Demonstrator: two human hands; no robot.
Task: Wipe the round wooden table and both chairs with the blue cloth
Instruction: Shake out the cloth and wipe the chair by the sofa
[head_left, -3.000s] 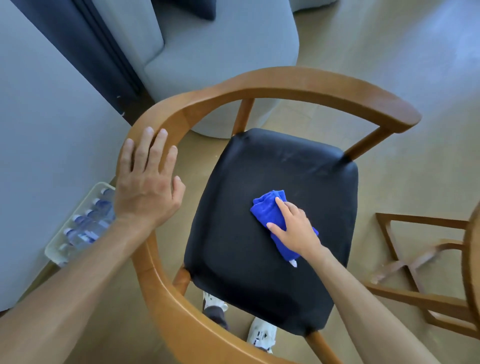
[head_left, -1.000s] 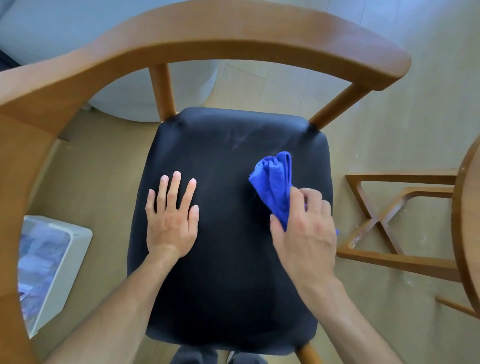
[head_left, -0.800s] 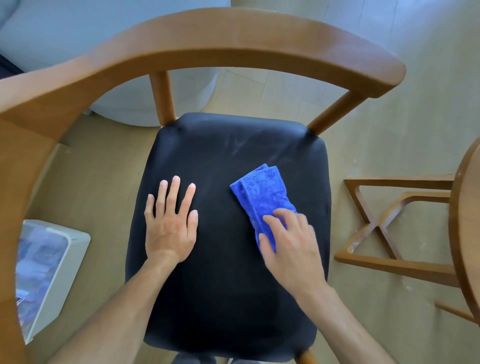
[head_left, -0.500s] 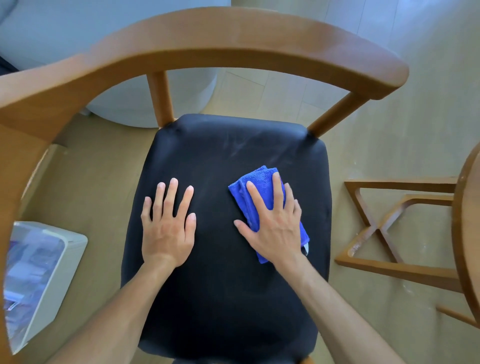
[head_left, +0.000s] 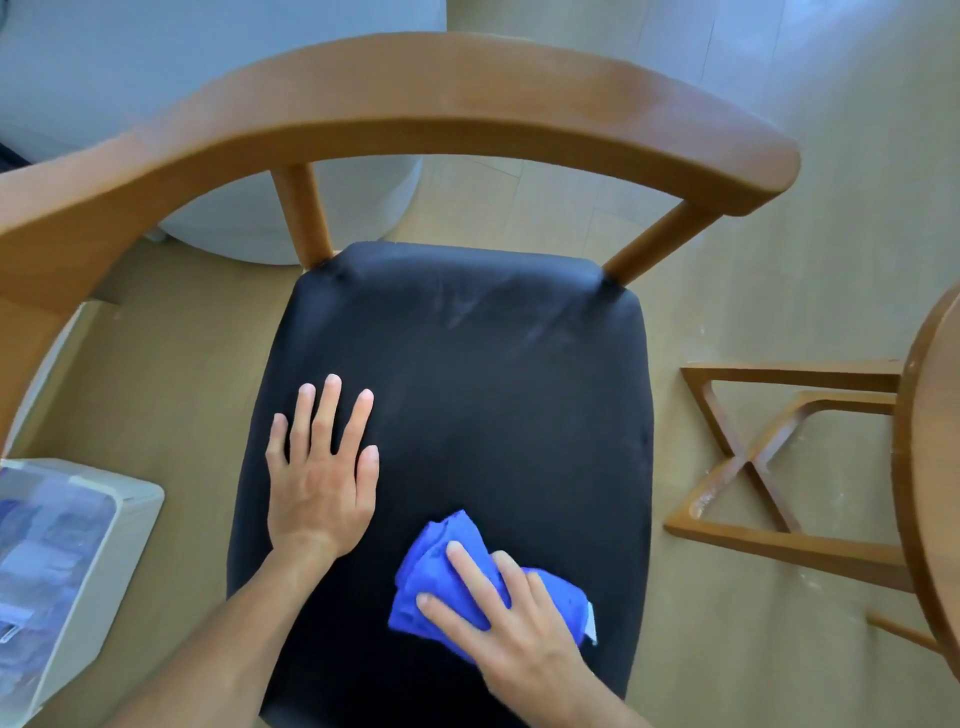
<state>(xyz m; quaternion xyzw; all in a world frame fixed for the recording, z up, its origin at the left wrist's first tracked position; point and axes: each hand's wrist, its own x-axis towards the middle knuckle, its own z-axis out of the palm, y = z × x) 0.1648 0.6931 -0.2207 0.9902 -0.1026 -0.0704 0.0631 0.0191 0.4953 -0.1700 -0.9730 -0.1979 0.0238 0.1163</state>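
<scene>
Head view: wooden armchair with curved backrest rail (head_left: 415, 98) and black padded seat (head_left: 467, 374) fills frame. Left hand (head_left: 319, 478) lies flat on seat's left half, fingers straight and slightly spread, holding nothing. Right hand (head_left: 514, 623) presses crumpled blue cloth (head_left: 436, 566) against seat near front edge, fingers extended over cloth. Round wooden table (head_left: 930, 493) at right frame edge, crossed wooden base (head_left: 748, 467) beneath. White plastic bin (head_left: 104, 530) on floor at left.
</scene>
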